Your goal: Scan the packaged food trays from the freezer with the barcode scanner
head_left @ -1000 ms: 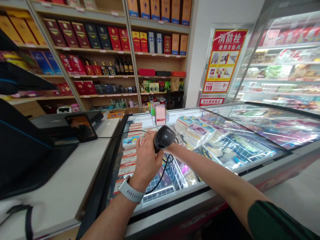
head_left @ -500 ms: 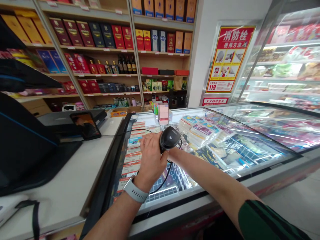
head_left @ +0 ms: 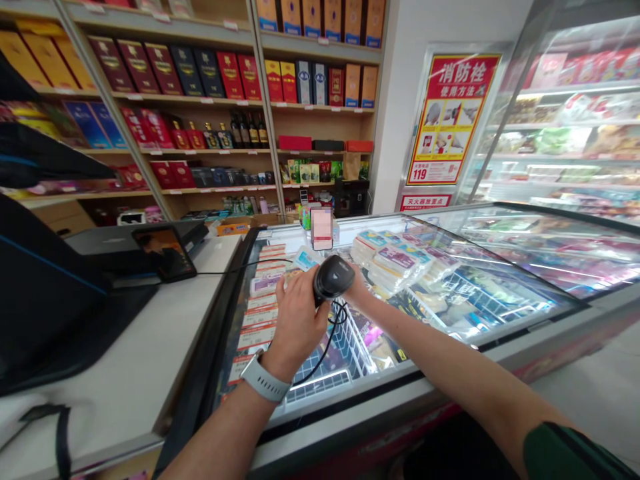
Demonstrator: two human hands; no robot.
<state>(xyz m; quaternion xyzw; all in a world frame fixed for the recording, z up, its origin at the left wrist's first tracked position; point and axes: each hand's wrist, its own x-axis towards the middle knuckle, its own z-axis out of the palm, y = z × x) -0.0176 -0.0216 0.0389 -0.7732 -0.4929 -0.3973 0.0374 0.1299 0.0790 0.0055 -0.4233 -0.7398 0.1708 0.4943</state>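
Observation:
A black handheld scanner is in my left hand, whose fingers bend round its left side, with the thumb below its head. The hand wears a grey-banded watch. Just behind the scanner's right side is my right hand; its fingers are hidden. Beyond my left fingertips lies a blue-and-white packet, and a purple-and-white packet lies to their left. The scanner's black cable loops below over the glass-topped freezer. A phone with a pinkish screen stands upright beyond the scanner.
White packets are piled on the glass to the right. A counter at left bears a leaning dark-screened device and black equipment. Shelves of boxes stand behind. The freezer's metal edge runs in front.
My right hand has shifted out to the right from beneath the scanner. The blue-and-white packet is now farther back, and a purple-and-white one shows at the left. The view has turned slightly.

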